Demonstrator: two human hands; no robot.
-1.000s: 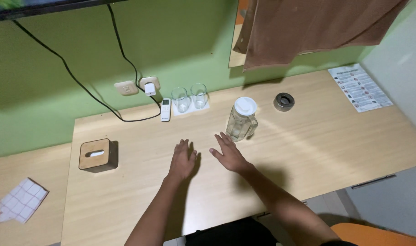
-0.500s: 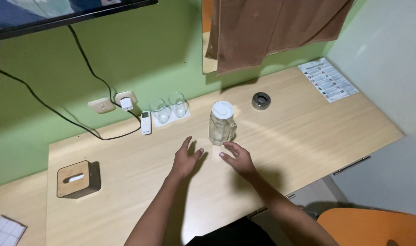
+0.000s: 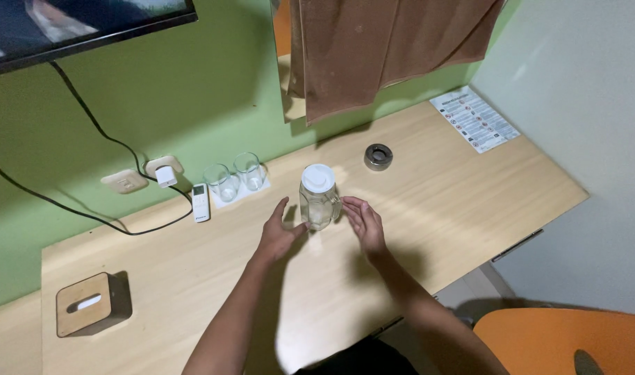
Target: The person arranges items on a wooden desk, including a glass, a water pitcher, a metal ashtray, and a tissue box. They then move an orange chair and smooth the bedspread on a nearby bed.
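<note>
Glass jar (image 3: 318, 201) with a white lid is standing mid-tabletop (image 3: 435, 201), framed by both hands. Nearest, the left hand (image 3: 278, 235) and right hand (image 3: 363, 222) are flanking it, fingers spread and loosely curved, the left seemingly brushing the glass, neither gripping. Judging by this, reaching is ending; closing both palms around the jar comes next. Farther back, two tumblers (image 3: 234, 178) and a remote (image 3: 201, 202) are sitting by the wall.

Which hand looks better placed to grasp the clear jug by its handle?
Probably the right hand. The jug has its handle turned toward that side, and the open fingers sit just beside it. The left hand is at the jug's plain glass side, thumb near its base.
</note>
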